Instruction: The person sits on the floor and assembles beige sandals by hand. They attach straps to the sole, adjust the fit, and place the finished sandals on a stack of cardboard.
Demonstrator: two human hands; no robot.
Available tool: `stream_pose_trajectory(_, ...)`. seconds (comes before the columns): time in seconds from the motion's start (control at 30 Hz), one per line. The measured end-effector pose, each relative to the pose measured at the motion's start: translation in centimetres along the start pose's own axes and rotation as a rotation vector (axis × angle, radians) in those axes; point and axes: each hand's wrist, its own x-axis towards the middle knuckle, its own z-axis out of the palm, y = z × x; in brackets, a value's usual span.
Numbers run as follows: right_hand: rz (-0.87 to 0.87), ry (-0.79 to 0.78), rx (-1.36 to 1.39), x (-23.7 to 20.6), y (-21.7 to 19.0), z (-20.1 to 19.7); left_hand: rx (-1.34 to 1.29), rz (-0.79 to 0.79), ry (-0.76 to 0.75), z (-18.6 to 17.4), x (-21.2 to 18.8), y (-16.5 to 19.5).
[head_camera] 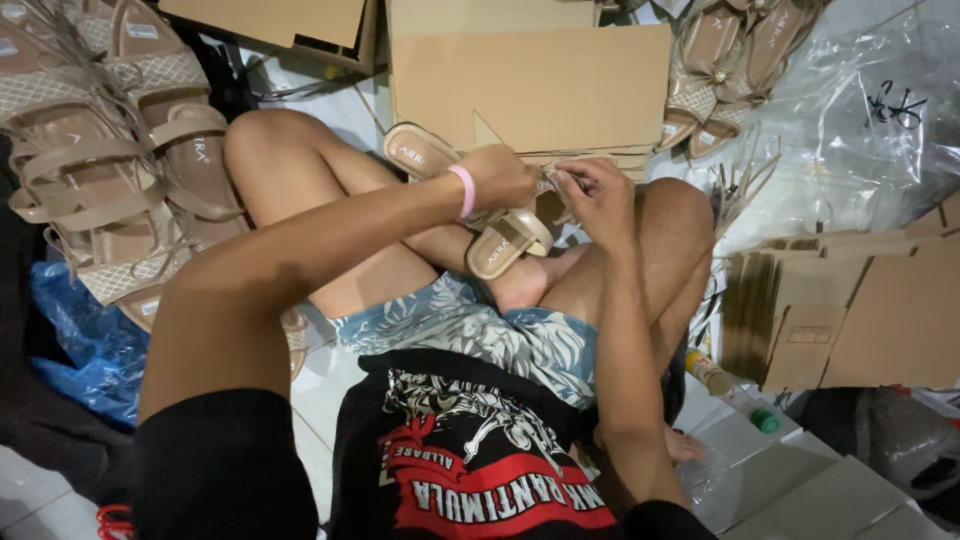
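Observation:
I sit cross-legged on the floor with two tan sandals held together over my lap. My left hand (505, 177), with a pink band at the wrist, grips the upper sandal (420, 150) across its strap. The lower sandal (508, 245) points its heel toward me. My right hand (597, 195) pinches a thin strap or tie at the sandals' front, fingers closed on it.
A pile of tan sandals (110, 150) lies at the left beside a blue plastic bag (80, 340). Flat cardboard boxes (530, 80) lie ahead, a stack of folded cartons (850, 310) at the right, more sandals (730, 60) and clear plastic (860, 120) beyond.

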Motion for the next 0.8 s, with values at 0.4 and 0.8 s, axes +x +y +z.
stream_pose_trajectory(0.4,0.112,-0.019,0.151,0.0,2.2,0.4,-0.624,0.206,0.257,-0.5,-2.8,0.6)
stream_pose_trajectory(0.8,0.137,-0.023,0.222,-0.3,2.1,0.4,-0.748,-0.263,0.534,-1.7,-5.8,1.7)
